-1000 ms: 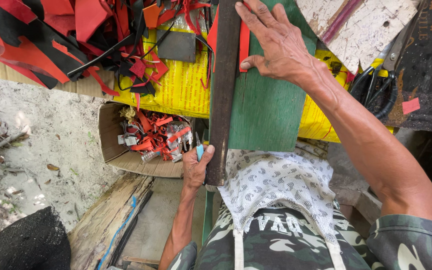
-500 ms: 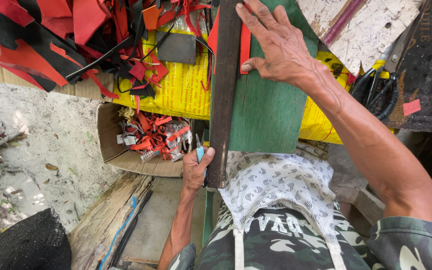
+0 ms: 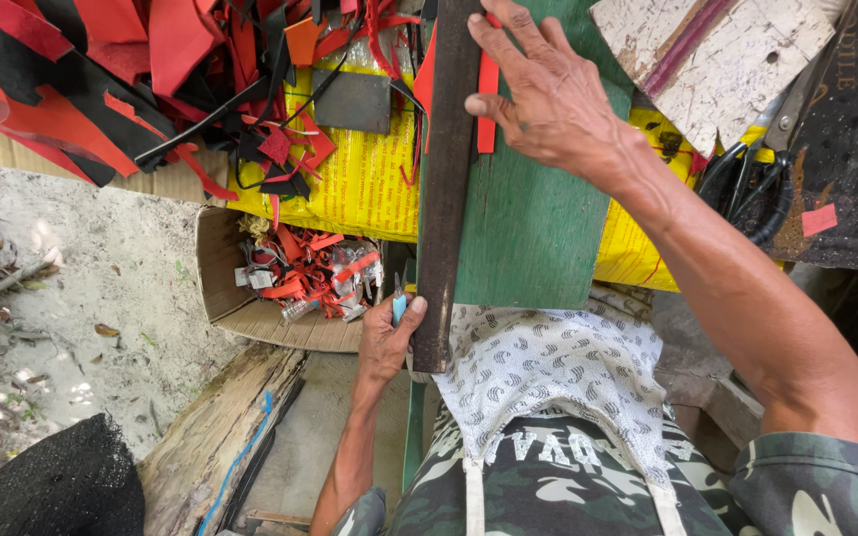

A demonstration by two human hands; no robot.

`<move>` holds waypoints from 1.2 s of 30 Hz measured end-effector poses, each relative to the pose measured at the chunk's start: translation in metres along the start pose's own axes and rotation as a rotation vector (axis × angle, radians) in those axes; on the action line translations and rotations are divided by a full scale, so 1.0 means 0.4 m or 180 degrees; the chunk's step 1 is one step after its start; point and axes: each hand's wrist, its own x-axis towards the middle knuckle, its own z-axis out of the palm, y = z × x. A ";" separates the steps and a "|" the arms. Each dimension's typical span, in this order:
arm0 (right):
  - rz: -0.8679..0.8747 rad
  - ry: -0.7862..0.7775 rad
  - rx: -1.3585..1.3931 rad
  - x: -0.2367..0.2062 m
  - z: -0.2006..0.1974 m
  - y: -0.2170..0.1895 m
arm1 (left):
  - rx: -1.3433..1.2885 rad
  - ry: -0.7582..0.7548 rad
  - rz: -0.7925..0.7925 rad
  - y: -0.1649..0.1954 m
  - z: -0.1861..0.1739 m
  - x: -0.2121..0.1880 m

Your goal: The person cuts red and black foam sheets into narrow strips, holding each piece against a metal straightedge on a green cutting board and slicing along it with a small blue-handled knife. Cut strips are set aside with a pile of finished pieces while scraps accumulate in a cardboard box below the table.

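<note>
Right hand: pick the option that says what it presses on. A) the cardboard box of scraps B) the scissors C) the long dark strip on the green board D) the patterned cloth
C: the right hand lies flat on the long dark strip over the green board.

two hands (image 3: 548,99), one board (image 3: 533,218), one box (image 3: 220,268)

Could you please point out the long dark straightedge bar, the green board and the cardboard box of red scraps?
Long dark straightedge bar (image 3: 441,218), head view, mid-length.
Green board (image 3: 533,233), head view, bare middle.
Cardboard box of red scraps (image 3: 215,263), head view, left wall.
</note>
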 end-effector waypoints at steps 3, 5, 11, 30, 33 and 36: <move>-0.0058 0.0260 -0.0158 0.014 0.017 -0.013 | 0.0536 0.0364 -0.0145 0.084 -0.020 0.009; -0.0104 0.0353 -0.0202 0.021 0.020 -0.016 | 0.0583 0.0738 0.0204 0.158 -0.045 0.019; 0.0047 0.0053 -0.0205 0.046 0.011 -0.021 | 0.0178 0.0441 0.1014 0.348 -0.014 0.140; -0.0070 -0.0151 -0.0337 0.067 -0.003 0.005 | 0.0450 0.0573 0.1314 0.513 0.125 0.541; -0.0094 -0.0131 -0.0332 0.066 0.000 0.010 | 0.0565 0.0523 0.1400 0.523 0.119 0.544; -0.0100 -0.0107 -0.0329 0.064 0.003 0.010 | 0.0635 0.0507 0.1337 0.527 0.116 0.544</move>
